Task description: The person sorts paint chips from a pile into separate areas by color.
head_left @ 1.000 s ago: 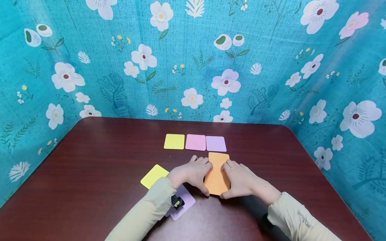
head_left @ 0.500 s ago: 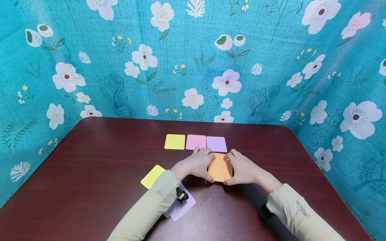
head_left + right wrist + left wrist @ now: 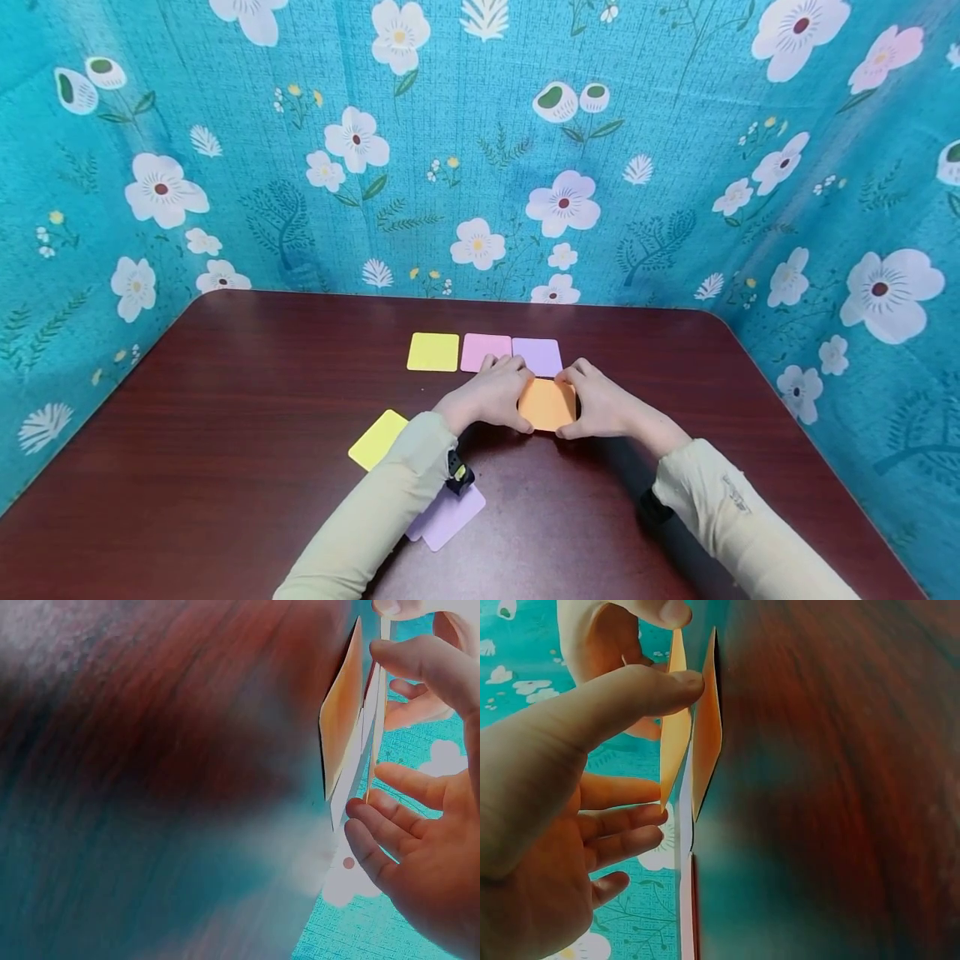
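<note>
In the head view, both hands hold one orange square card [image 3: 547, 405] between them, just in front of the purple card [image 3: 537, 357]. My left hand [image 3: 491, 396] pinches its left side between thumb and fingers. On the other side my right hand [image 3: 596, 402] pinches the right edge. Seen from the left wrist, the held orange card [image 3: 675, 742] hovers a little above the table. Under it a second orange card [image 3: 707, 735] lies on the tabletop; the right wrist view shows this lower orange card [image 3: 343, 712] too.
A yellow card [image 3: 432, 352], a pink card [image 3: 486, 348] and the purple one form a row at the back. Nearer lie another yellow card [image 3: 381, 439] and overlapping purple cards [image 3: 453, 517], partly under the left sleeve [image 3: 382, 500]. A floral curtain [image 3: 480, 167] hangs behind the table [image 3: 262, 417].
Both hands have moved forward with the held orange card. It previously showed nearer than the lower orange card, the two making a long strip; now it overlaps that card in the head view.
</note>
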Available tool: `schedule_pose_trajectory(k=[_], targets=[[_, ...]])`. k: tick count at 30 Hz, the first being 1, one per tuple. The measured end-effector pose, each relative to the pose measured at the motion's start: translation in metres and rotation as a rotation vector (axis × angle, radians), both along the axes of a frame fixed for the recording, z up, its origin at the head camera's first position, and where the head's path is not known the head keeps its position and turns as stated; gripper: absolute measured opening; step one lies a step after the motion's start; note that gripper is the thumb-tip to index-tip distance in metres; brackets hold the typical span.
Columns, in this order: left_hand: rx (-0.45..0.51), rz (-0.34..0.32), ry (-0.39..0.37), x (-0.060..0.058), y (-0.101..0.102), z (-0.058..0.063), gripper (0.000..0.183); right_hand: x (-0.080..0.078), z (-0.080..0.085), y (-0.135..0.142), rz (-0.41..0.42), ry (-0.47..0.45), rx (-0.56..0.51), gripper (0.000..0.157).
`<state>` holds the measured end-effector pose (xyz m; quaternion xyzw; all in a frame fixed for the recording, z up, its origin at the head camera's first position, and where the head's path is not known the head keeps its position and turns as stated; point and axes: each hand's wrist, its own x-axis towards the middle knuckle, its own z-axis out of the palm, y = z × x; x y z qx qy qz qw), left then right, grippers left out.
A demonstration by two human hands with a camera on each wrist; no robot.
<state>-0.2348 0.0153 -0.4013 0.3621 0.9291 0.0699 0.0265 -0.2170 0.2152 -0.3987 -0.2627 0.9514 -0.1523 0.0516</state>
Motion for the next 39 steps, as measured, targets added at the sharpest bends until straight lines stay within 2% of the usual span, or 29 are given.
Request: schedule_pose_trajectory(k=[11,20,28,39], targets=[[-0.003,0.021,0.018,-0.0038,0.0022,-0.0044,0.054,-0.0042,-0.0005,0.0021,-0.047,-0.036,-0.018,0.069],[-0.018,0.043,-0.03,-0.004,0.0034,-0.0084,0.052,-0.0061,-0.0047,0.0049,-0.042,-0.065,-0.007,0.063],[-0.031,0.054,-0.042,-0.0029,0.0033,-0.0063,0.052,-0.0054,-0.0037,0.0047,-0.051,-0.12,-0.021,0.056],[-0.049,0.038,-0.041,-0.0013,0.0024,-0.0034,0.052,-0.0032,-0.0045,0.0043,-0.029,-0.091,-0.013,0.056]])
